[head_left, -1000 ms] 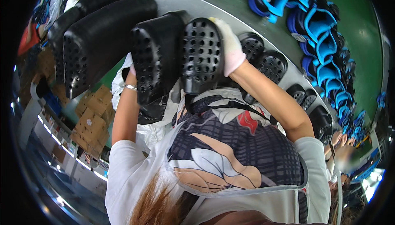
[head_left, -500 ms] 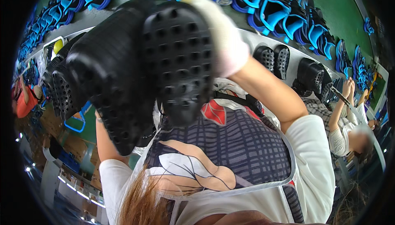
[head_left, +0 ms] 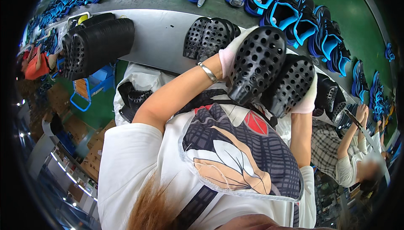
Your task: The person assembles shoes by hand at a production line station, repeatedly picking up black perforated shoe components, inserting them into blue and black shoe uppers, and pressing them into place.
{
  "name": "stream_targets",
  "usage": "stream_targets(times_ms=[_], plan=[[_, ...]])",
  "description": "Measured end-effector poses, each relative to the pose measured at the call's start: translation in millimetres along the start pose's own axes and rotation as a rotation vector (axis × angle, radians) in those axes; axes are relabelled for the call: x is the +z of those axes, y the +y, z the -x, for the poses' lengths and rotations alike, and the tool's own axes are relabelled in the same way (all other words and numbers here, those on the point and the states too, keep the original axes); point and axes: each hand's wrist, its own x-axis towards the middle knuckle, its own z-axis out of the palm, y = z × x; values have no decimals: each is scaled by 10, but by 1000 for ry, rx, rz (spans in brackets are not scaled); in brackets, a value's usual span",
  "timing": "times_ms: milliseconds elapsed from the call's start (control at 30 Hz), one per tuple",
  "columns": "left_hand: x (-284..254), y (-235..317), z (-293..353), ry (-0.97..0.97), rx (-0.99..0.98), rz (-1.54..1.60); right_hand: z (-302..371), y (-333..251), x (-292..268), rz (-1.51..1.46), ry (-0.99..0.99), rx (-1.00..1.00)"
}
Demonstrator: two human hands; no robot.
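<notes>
Both my hands wear pale gloves and are raised to the right of the middle. My left hand, with a metal bangle on its wrist, is closed on a black insole stack whose underside has round holes. Beside it, my right hand grips a second black insole stack, also perforated. The stacks stand almost side by side, hole sides towards me, and hide most of the fingers. Just beyond my left hand, more black insole stacks rest on the grey table.
Long black insole stacks lie at the table's left end. Blue-trimmed shoes line the far side. Other black insole stacks sit at right, near a co-worker. A blue-framed cart stands at left.
The large insole stacks that filled the left and middle of the view are gone from there. Both hands are now at the right, around two stacks. My left forearm has come into sight.
</notes>
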Motion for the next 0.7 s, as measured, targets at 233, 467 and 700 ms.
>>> stream_targets(times_ms=[233, 467, 700], plan=[[-443, 234, 274, 89, 51, 0, -303, 308, 243, 45, 22, 170], [-187, 519, 670, 461, 141, -205, -668, 696, 627, -31, -124, 412], [-626, 696, 928, 292, 120, -58, -982, 1020, 511, -65, -193, 464]])
